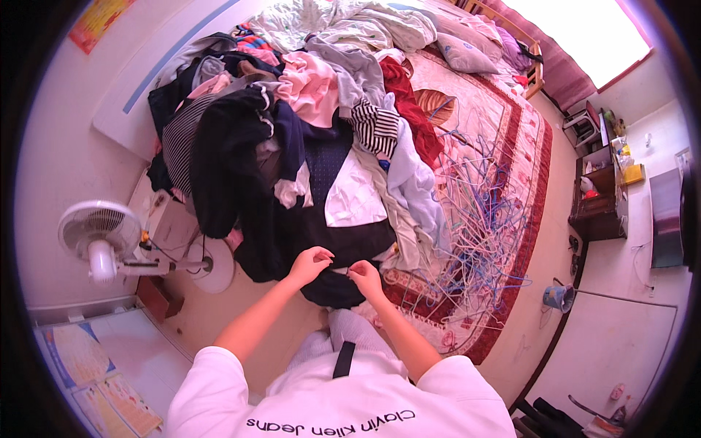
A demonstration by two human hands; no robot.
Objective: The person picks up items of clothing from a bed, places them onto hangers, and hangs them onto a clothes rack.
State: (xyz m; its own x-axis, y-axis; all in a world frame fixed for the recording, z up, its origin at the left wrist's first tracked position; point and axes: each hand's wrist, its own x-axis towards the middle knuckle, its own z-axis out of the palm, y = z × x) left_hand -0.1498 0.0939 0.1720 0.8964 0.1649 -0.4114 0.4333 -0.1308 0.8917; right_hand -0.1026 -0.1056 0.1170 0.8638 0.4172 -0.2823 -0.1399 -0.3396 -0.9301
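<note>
A black garment (333, 289) hangs at the near edge of the bed, in front of my knees. My left hand (310, 266) is closed at its upper left, thumb and fingers pinched together on the dark cloth. A short way to the right, my right hand (364, 280) is also closed, pinching the cloth's upper right. Just beyond my hands lies more dark fabric, with a white garment (355, 196) on it. A large heap of clothes spreads behind, including a black fleecy garment (223, 157), a pink top (309, 89) and a striped black-and-white piece (374, 127).
Many tangled blue and white hangers (478, 226) lie on the patterned bed cover (531, 179) to the right. A white fan (101, 232) stands at left. A blue bin (558, 297) and a dark shelf unit (600, 191) are along the right wall.
</note>
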